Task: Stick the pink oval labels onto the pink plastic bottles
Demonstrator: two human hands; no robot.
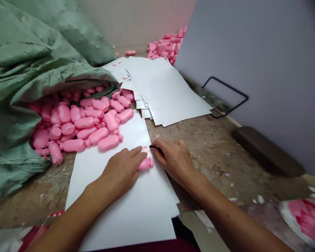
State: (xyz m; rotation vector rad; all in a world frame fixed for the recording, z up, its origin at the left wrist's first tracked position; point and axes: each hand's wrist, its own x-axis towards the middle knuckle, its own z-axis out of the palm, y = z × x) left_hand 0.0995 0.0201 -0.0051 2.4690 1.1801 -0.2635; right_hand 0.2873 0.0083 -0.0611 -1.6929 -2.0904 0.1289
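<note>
2 hands [120,171] [173,159] are seen, 1 green sack [28,59], 2 stacks of white sheets [136,206] [162,91], and pink pieces [86,122] too many to be counted

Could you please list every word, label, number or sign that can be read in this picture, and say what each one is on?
No text here can be read.
The fanned white sheets show small red marks near their far edge, too small and blurred to read.
The sheet under the left hand and right hand is blank.
The pink pieces, green sack and grey board bear no visible lettering.
</note>
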